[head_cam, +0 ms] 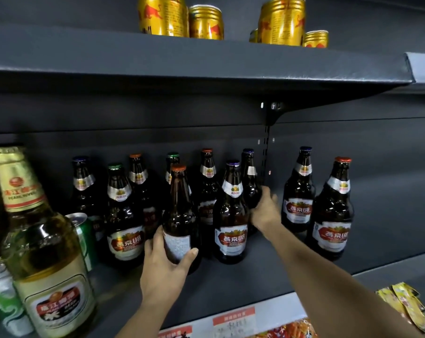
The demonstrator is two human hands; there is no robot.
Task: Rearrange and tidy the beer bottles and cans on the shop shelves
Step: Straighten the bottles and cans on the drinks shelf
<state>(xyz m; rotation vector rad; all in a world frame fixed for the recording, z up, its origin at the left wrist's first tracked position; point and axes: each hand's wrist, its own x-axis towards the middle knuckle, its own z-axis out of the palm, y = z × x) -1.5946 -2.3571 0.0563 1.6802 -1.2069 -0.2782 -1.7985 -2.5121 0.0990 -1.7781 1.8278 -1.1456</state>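
A dark grey back panel (157, 123) is seen behind the slotted upright (265, 152); above it, a grey upper shelf (206, 67) is mounted.

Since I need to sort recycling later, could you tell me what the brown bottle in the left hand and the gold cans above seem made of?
The brown bottle looks like glossy dark glass, with sharp reflections. The gold cans look like shiny metal, with ribbed rims.

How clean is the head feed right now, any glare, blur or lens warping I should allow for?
Head view: wide-angle warping bends the upper shelf edge and swells the big clear bottle at the left; glare spots sit on its shoulder and on the brown bottle in the left hand; the shelf recess is dim; the right hand looks slightly soft.
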